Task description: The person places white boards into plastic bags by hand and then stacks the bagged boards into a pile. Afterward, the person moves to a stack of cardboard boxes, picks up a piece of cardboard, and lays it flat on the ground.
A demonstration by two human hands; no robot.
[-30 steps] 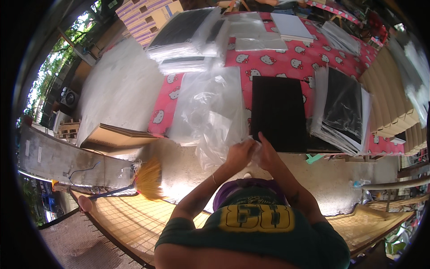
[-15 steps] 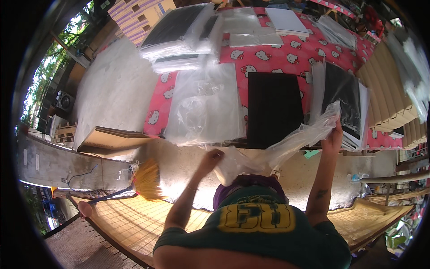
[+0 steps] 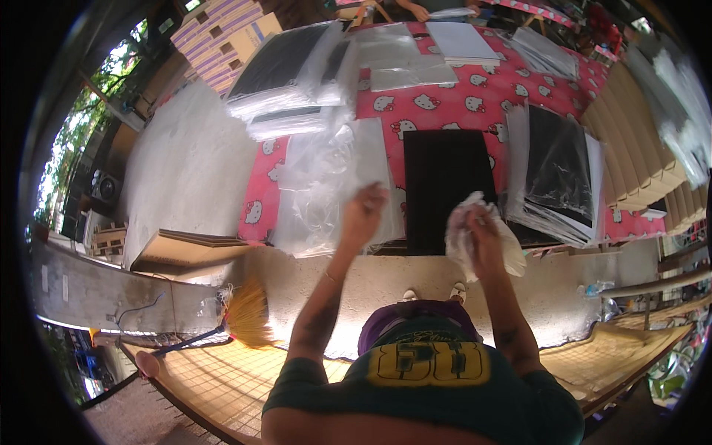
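My right hand (image 3: pixel 480 236) is closed round a crumpled whitish sheet (image 3: pixel 512 256), at the near edge of a flat black board (image 3: pixel 447 174). Whether the sheet is thin plastic or cloth I cannot tell. Above clear plastic sleeves (image 3: pixel 308 215) hovers my left hand (image 3: pixel 362 211), its fingers curled; anything in them is too small to make out. The sleeves lie wrinkled on the table, left of the black board. Right of the board is a stack of black sheets in plastic (image 3: pixel 556 159), with white edges showing.
The table has a pink patterned cover (image 3: pixel 430 101). Plastic-wrapped black boards (image 3: pixel 285 59), more sleeves (image 3: pixel 411 70) and a white board stack (image 3: pixel 463 42) lie farther back. Cardboard pieces (image 3: pixel 630 141) stand right. A broom (image 3: pixel 248 315) leans left. Another person's hand (image 3: pixel 419 12) is at the far edge.
My right hand has come down and left from its raised spot, the stretched whitish sheet now bunched in it. My left hand has moved forward over the sleeves.
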